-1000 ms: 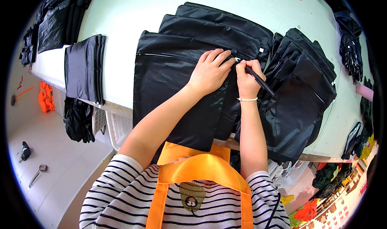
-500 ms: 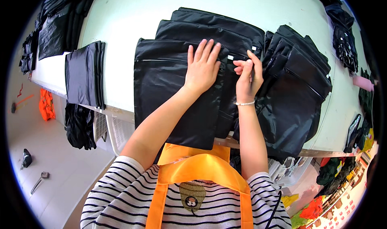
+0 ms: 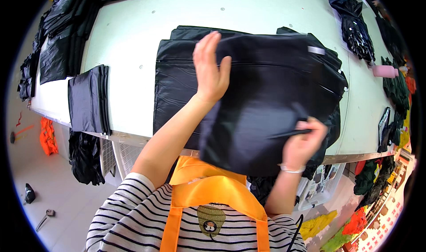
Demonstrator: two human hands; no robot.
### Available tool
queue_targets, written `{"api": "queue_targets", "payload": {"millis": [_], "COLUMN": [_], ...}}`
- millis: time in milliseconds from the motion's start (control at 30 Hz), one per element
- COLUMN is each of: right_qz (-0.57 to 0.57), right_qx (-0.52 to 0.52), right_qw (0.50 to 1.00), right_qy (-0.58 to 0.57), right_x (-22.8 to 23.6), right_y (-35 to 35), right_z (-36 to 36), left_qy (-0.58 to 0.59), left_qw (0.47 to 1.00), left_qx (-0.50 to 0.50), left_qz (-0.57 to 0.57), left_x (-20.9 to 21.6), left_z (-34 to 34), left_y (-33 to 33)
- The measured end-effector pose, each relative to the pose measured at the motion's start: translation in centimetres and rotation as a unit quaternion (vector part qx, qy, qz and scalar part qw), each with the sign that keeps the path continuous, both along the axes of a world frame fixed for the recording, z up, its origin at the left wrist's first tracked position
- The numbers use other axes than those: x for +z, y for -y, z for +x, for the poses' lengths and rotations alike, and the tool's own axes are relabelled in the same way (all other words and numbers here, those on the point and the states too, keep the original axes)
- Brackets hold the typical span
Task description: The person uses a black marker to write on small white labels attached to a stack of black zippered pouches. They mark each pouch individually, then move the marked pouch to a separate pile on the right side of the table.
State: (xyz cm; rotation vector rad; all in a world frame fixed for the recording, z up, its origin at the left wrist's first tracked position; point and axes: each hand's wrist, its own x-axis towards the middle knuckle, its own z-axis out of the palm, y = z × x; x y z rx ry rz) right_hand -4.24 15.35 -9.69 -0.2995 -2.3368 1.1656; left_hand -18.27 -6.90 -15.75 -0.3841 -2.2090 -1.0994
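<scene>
A black zippered bag of shiny fabric is raised over the middle of the stacks, its lower part smeared by motion. My right hand is closed on this bag near its lower right side, the fingers curled and a little blurred. At the bag's left side my left hand rests with fingers stretched and thumb apart. More black bags lie beneath and to the left, a zipper running across the top one. Another fanned stack of black bags shows at the right, partly covered by the raised bag.
A white table carries everything. A small black stack lies at its left edge, with larger piles at the far left. Dark bundles and a pink cylinder are at the right. White baskets stand below the table.
My right hand has moved down and to the right, closing on a bag and swinging it over the right stack. My left hand has shifted slightly left, to the bag's left side.
</scene>
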Motion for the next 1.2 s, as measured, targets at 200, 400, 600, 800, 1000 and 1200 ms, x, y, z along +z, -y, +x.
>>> {"api": "queue_targets", "payload": {"millis": [200, 400, 600, 800, 1000, 1200], "right_qz": [0.103, -0.039, -0.187, -0.271, -0.175, -0.127], "right_qx": [-0.141, -0.058, 0.127, 0.145, 0.133, 0.141], "right_qw": [0.973, 0.996, 0.973, 0.949, 0.975, 0.982], "right_qy": [0.150, -0.054, 0.042, 0.075, 0.027, -0.005], "right_x": [-1.4, -3.9, -5.9, -11.8, -13.7, -13.6], "right_y": [-15.6, -7.5, 4.8, 9.6, 10.1, 10.5], "right_z": [1.6, -2.1, -7.5, -10.8, -10.9, -11.1], "left_qy": [0.184, 0.221, 0.240, 0.186, 0.189, 0.190], "left_qw": [0.940, 0.915, 0.907, 0.933, 0.936, 0.936], "left_qx": [-0.094, -0.068, -0.053, -0.039, -0.034, -0.033], "left_qz": [-0.270, -0.331, -0.341, -0.307, -0.294, -0.295], "left_x": [-6.4, -6.4, -5.4, -5.2, -5.4, -5.4], "left_z": [-0.2, 2.9, 6.2, 5.1, 5.1, 5.1], "left_y": [-3.1, 0.5, 3.5, 3.6, 3.9, 3.9]}}
